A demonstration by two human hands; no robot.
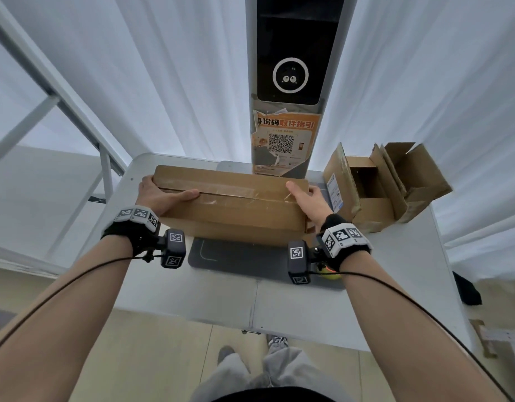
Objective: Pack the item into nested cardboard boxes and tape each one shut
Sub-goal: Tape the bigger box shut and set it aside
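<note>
A long brown cardboard box lies across the middle of the white table, its flaps closed and a strip of clear tape running along the top seam. My left hand grips its left end, thumb lying along the seam and fingers wrapped over the end. My right hand holds the right end, thumb on top by the tape, fingers hidden behind the box's end. Two open cardboard boxes stand at the right of the table.
A dark grey mat lies under the long box. A tall grey kiosk column with an orange QR poster stands behind it. A yellow-orange object peeks out below my right wrist. White curtains hang all around; a metal frame stands left.
</note>
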